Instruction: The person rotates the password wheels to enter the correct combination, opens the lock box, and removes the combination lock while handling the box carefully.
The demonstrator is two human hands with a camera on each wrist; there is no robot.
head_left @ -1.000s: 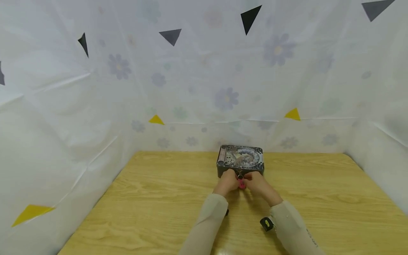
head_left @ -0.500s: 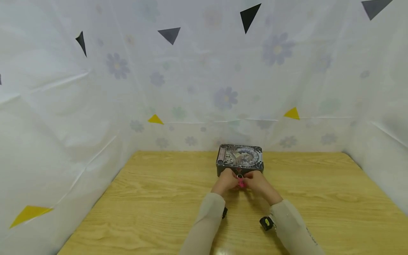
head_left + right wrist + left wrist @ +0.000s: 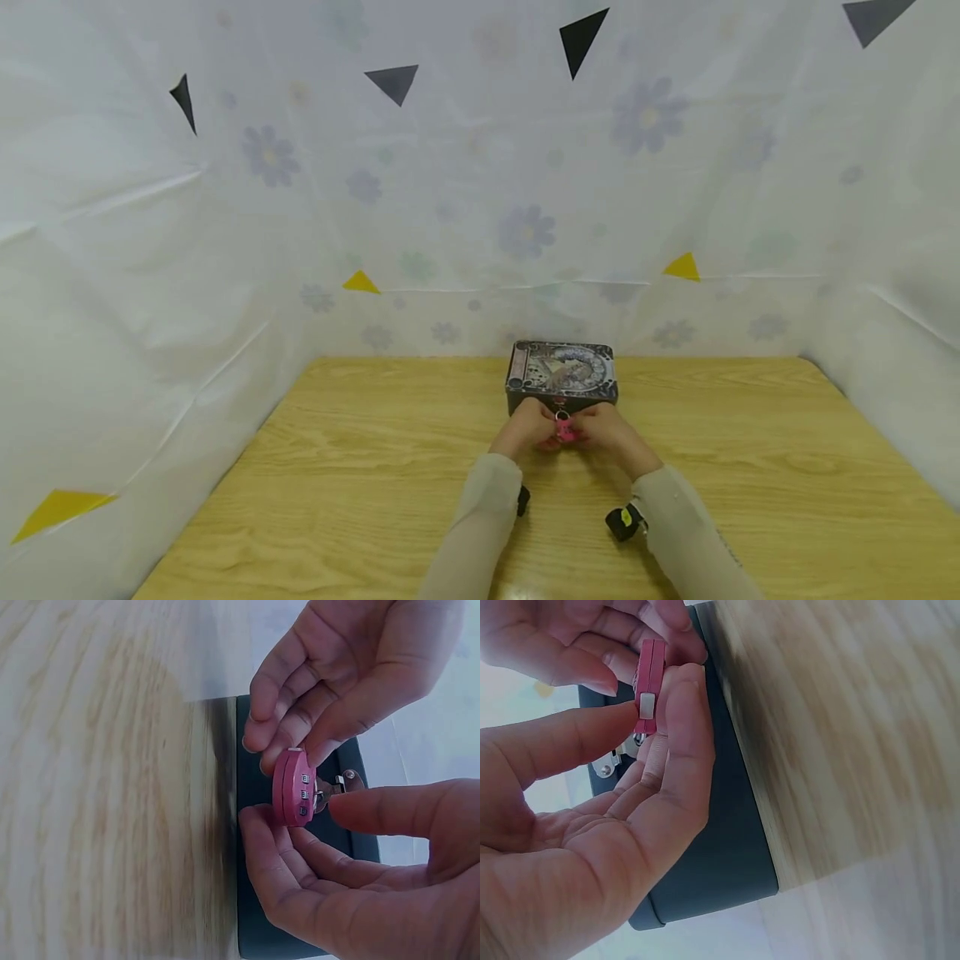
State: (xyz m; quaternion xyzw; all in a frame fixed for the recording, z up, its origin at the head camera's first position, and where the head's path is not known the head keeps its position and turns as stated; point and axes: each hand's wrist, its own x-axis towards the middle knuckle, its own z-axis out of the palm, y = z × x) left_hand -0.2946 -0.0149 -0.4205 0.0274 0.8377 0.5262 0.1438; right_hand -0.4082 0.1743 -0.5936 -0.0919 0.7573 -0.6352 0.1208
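A dark metal box (image 3: 562,371) with an ornate picture on its lid lies near the back of the table. From the clasp (image 3: 348,780) on its front hangs a pink combination padlock (image 3: 292,791) with small number dials. My left hand (image 3: 527,425) pinches the padlock between thumb and fingers, seen closely in the left wrist view, where a pale button (image 3: 646,706) shows on the lock's edge. Opposite it, my right hand (image 3: 607,429) curls its fingers round the lock's other end. Its thumb is beside the shackle, slightly off the lock body. Whether the shackle is latched cannot be seen.
The wood-grain table (image 3: 375,483) spreads around the box on both sides and in front. White flowered sheeting (image 3: 450,208) with dark and yellow triangles hangs close behind the box and at both sides. Each wrist wears a small black camera (image 3: 622,522).
Both hands stay at the padlock with only slight finger shifts. The pink lock has tilted a little between them. The head view has shifted slightly, while the box stays in place.
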